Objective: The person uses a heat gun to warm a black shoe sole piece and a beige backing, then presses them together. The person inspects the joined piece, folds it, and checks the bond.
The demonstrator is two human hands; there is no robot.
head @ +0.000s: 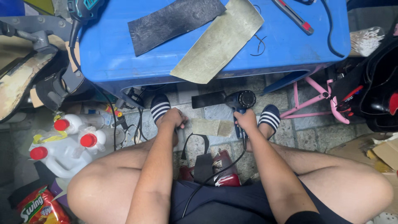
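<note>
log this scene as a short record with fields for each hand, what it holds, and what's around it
setting: person seated, seen from above, facing a blue table
right hand: grips handle of a dark heat gun, nozzle pointing left
left hand: closed on edge of a small tan sheet low between the feet
on table: black sheet, olive sheet, red and grey utility knife
floor left: white jugs with red caps
feet: striped slippers

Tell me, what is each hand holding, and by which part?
The right hand grips a dark blue heat gun by its handle. The left hand pinches the edge of a small tan sheet piece near the floor.
</note>
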